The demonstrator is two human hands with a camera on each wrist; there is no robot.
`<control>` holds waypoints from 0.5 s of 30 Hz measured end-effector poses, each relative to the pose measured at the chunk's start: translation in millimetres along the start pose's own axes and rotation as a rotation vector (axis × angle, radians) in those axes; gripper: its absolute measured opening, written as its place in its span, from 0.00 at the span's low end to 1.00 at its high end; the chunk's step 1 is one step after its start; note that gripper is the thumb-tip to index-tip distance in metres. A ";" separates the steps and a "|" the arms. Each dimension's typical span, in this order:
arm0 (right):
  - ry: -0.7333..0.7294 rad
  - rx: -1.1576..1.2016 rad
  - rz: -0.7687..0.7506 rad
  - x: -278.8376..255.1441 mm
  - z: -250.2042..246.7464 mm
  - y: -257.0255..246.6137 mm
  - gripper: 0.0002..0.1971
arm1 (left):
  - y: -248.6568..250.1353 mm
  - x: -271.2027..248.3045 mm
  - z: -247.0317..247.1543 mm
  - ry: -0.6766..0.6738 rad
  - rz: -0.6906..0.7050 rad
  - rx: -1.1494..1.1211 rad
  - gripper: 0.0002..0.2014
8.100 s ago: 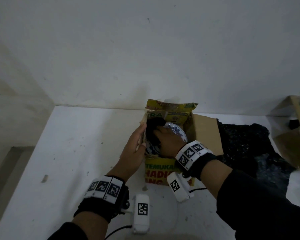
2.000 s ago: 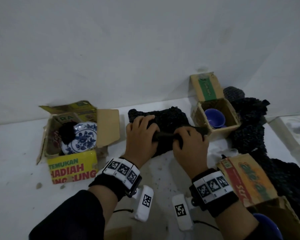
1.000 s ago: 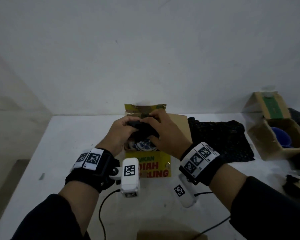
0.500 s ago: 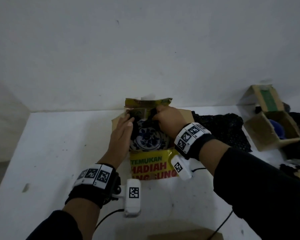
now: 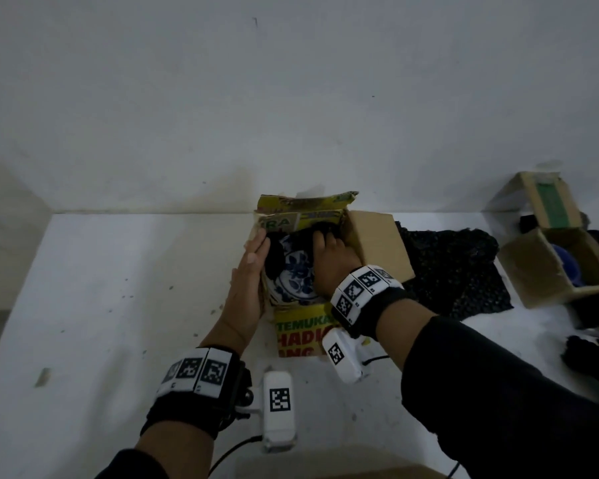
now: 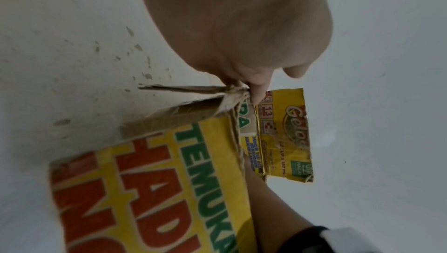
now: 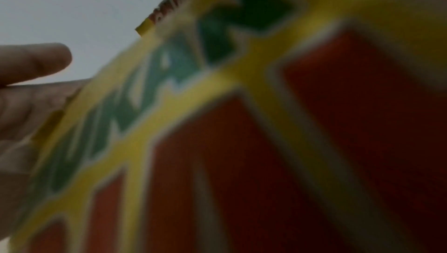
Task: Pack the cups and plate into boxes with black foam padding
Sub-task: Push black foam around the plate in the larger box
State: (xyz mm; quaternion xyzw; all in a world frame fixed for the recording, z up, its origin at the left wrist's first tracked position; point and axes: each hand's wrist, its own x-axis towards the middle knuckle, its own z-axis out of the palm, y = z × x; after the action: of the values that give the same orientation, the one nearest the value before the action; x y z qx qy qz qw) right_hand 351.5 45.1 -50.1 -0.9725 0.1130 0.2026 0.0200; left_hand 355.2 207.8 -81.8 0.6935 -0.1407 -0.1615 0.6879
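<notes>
A blue-and-white plate [image 5: 295,283] stands tilted inside the yellow printed box [image 5: 300,335], with black foam [image 5: 274,252] packed along its left and back. My left hand [image 5: 251,271] lies flat with straight fingers against the outside of the box's left wall; its fingertips [image 6: 256,92] sit at the torn top corner. My right hand [image 5: 331,259] reaches into the box at the plate's right. Its fingers bend down into the foam and their tips are hidden. The right wrist view shows only the blurred box front [image 7: 266,123].
A loose sheet of black foam [image 5: 453,271] lies on the white table right of the box. Farther right stands an open brown box [image 5: 533,271] with a blue cup [image 5: 567,269] inside. More dark padding [image 5: 592,357] lies at the right edge. A wall is close behind.
Both hands carried a piece of black foam from the right to the yellow box. Since then the right hand has sunk deeper beside the plate and the left hand has flattened on the box's side.
</notes>
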 end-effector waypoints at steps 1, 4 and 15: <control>-0.004 0.011 0.012 2.8 0.4 -0.8 0.41 | -0.2 -0.1 -0.3 0.001 -0.002 -0.006 0.37; -0.018 -0.004 0.036 8.7 -0.5 -4.3 0.40 | 0.2 -0.1 0.0 -0.003 -0.003 -0.007 0.35; 0.088 0.079 0.078 5.0 -2.5 -15.1 0.31 | -0.5 -3.0 -1.3 -0.005 0.010 0.066 0.29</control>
State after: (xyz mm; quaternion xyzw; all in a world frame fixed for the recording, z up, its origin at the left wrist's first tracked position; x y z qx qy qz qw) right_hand 360.4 58.5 -49.9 -0.9738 0.1597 0.1554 0.0453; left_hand 353.0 210.3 -82.2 0.7146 -0.1509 -0.1550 0.6652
